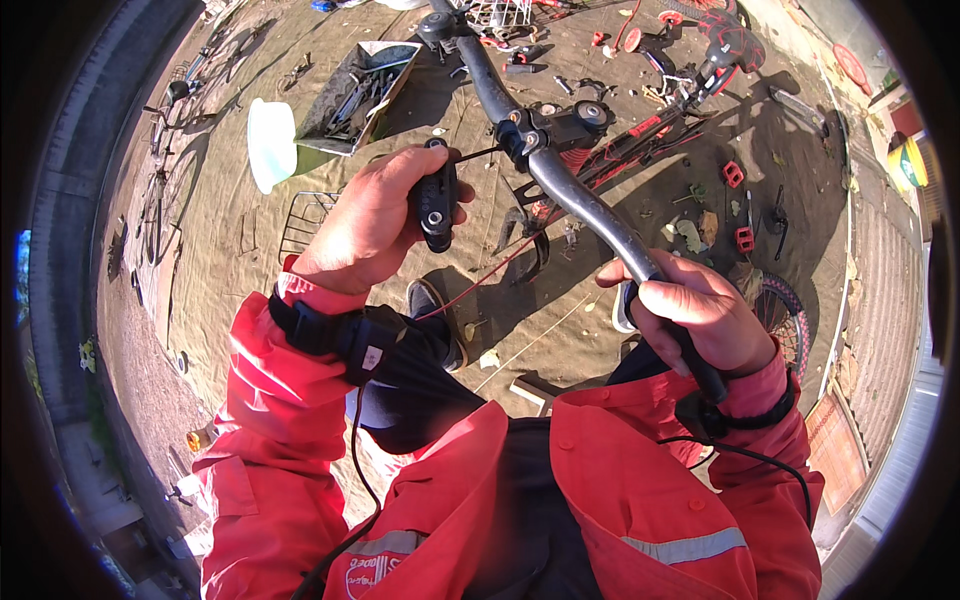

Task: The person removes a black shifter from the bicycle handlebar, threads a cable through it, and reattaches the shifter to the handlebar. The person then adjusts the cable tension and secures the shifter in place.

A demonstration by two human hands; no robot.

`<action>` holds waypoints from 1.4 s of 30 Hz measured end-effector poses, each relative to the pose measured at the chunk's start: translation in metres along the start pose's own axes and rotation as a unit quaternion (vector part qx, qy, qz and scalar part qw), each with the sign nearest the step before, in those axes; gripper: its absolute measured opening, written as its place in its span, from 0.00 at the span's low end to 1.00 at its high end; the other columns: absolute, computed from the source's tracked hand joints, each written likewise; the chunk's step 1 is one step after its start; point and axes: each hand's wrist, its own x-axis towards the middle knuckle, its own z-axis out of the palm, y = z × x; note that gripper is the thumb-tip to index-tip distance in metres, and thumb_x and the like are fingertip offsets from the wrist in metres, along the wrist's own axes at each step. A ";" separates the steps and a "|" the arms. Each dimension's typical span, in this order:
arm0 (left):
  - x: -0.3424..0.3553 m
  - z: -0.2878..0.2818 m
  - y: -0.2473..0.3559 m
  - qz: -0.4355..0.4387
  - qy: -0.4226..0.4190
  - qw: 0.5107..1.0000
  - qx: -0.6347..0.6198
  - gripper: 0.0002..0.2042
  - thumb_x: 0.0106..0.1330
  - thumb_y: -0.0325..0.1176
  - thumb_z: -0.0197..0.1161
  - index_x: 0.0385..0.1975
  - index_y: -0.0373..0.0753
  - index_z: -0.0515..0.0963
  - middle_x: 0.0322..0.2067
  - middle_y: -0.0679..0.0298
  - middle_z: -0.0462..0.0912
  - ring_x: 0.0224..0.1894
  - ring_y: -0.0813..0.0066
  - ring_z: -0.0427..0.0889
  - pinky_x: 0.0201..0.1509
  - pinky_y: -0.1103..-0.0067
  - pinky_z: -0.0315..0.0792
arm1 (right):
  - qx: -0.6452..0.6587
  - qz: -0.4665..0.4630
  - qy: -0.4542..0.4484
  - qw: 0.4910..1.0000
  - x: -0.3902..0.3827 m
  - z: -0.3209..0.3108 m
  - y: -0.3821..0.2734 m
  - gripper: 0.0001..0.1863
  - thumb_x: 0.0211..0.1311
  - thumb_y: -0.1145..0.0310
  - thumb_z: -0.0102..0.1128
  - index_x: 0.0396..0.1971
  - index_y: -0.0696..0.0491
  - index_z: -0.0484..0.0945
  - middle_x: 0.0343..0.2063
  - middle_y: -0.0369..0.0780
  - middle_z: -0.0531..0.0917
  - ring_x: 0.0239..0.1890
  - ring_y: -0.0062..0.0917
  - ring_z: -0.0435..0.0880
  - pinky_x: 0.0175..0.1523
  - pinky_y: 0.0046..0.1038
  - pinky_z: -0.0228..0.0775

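My left hand (365, 215) is closed around a black folding hex-key tool (437, 205). One thin key sticks out from it and reaches the clamp of the handlebar stem (522, 138); whether its tip sits in a bolt is too small to tell. The black handlebar (585, 200) runs diagonally from the top centre to the lower right. Near its lower end, my right hand (705, 305) grips the bar, thumb on top. Beyond the stem stretches a red and black bicycle frame (650, 128), with a dark saddle (735, 45) at its far end.
On the brown ground sheet stand an open box of tools (375, 90) and a pale basin (272, 145). Red pedals (733, 174) and loose parts lie at the right, near a wheel (790, 310). A wire rack (303, 222) lies beside my left hand. My shoe (437, 320) is below the bar.
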 end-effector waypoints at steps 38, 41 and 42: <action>-0.009 -0.014 -0.006 0.175 -0.009 0.959 0.221 0.25 0.69 0.31 0.73 0.60 0.24 0.74 0.43 0.61 0.85 0.44 0.79 0.82 0.50 0.78 0.78 | -0.014 0.012 0.009 1.000 -0.002 0.000 -0.001 0.25 0.74 0.53 0.53 0.59 0.57 0.76 0.16 0.34 0.73 0.12 0.15 0.67 0.22 0.20 0.57; -0.010 -0.011 -0.007 0.124 -0.009 0.971 0.202 0.27 0.70 0.41 0.72 0.58 0.24 0.75 0.41 0.63 0.84 0.41 0.80 0.82 0.48 0.79 0.76 | -0.015 0.011 0.015 1.000 -0.002 0.001 -0.002 0.25 0.74 0.53 0.53 0.59 0.57 0.76 0.16 0.34 0.73 0.12 0.15 0.67 0.22 0.20 0.57; -0.010 -0.010 -0.006 0.108 -0.015 0.978 0.178 0.27 0.70 0.42 0.72 0.58 0.25 0.76 0.41 0.64 0.84 0.41 0.81 0.81 0.47 0.79 0.76 | -0.013 0.009 0.015 1.000 -0.002 0.002 -0.002 0.25 0.74 0.53 0.54 0.59 0.57 0.77 0.15 0.34 0.73 0.12 0.15 0.67 0.22 0.20 0.57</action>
